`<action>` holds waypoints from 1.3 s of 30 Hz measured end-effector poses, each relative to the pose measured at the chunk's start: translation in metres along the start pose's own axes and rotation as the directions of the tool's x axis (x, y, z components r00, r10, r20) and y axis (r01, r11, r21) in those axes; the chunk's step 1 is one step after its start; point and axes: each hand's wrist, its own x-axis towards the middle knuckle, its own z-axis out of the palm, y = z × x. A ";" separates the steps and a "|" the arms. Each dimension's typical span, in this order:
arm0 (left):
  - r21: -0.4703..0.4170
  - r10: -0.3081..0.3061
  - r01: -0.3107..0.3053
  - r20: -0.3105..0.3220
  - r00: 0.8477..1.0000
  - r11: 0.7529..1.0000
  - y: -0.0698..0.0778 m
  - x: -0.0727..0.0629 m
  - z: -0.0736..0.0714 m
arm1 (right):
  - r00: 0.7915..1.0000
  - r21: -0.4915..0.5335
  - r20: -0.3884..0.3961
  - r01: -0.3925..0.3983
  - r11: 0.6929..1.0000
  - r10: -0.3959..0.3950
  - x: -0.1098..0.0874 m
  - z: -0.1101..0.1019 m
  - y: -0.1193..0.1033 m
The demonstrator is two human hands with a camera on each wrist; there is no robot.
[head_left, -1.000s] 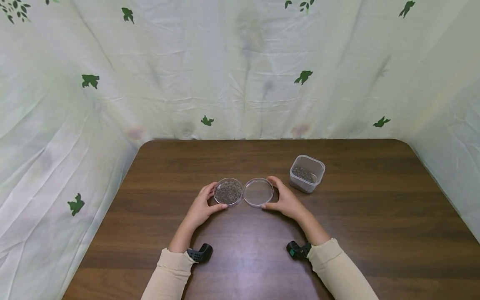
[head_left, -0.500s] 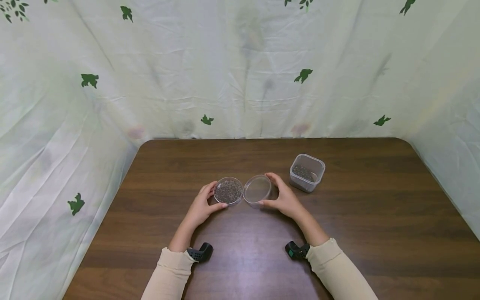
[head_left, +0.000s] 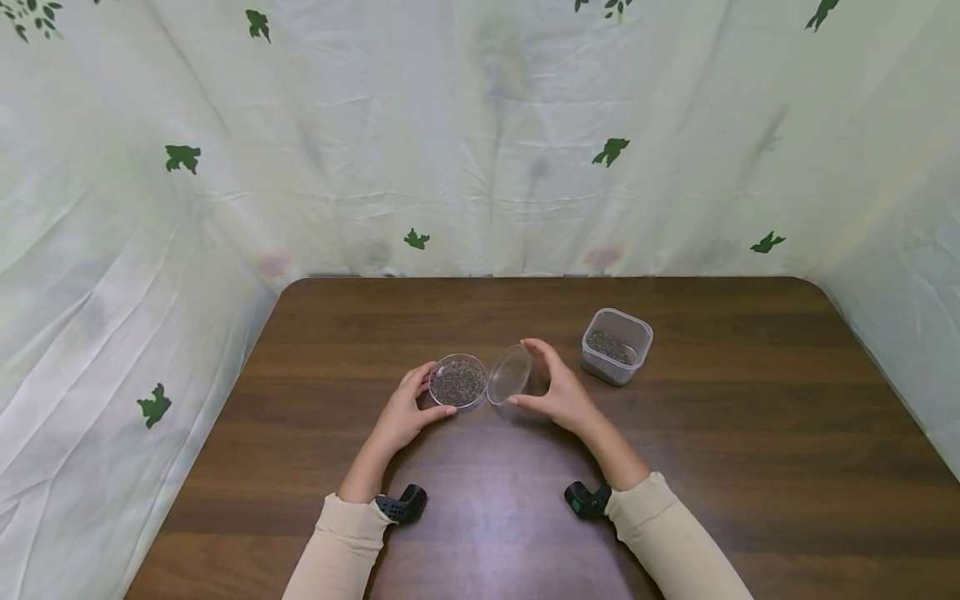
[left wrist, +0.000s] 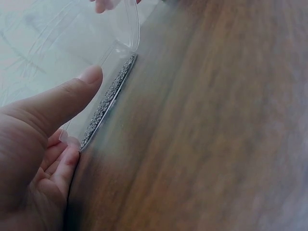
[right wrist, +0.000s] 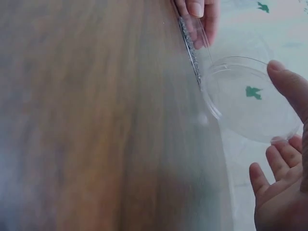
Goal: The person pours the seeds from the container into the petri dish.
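My left hand (head_left: 405,410) grips the side of a round clear petri dish (head_left: 471,407), thumb near and fingers behind. Grey granules (head_left: 458,383) cover the bottom of this dish, which lies flat on the table. In my right hand (head_left: 561,393), thumb and fingers pinch the rim of a clear petri dish lid (head_left: 508,377). This lid stands tilted, its left edge low beside the dish and its right side raised. In the right wrist view the lid (right wrist: 250,103) shows bare, with the backdrop visible through it. The left wrist view shows the granules as a low layer (left wrist: 108,101).
A clear square plastic tub (head_left: 609,372) with more grey granules stands behind my right hand. The brown wooden table (head_left: 750,433) ends at a white curtain (head_left: 450,167) printed with green birds. Dark wrist cameras (head_left: 405,505) sit on both wrists.
My right hand has lifted the lid's right side and moved slightly left and away from me, so the lid went from flat to steeply tilted. Left hand and dish stay put.
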 end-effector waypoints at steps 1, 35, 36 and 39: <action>-0.001 0.001 -0.001 0.001 1.000 1.000 0.000 0.000 0.000 | 1.000 0.003 0.001 0.012 1.000 -0.012 0.000 0.000 -0.005; 0.021 0.072 -0.071 -0.040 0.997 0.997 -0.003 -0.001 0.001 | 0.999 0.054 0.033 0.035 0.998 -0.037 0.024 0.026 0.003; 0.008 0.058 -0.058 -0.034 0.998 0.998 -0.003 -0.001 0.001 | 0.999 0.073 0.034 0.034 0.997 -0.036 0.024 0.027 0.003; 0.001 0.038 -0.038 -0.021 0.999 0.999 -0.003 0.000 0.002 | 0.999 0.137 0.046 0.015 0.990 -0.022 0.024 0.029 0.003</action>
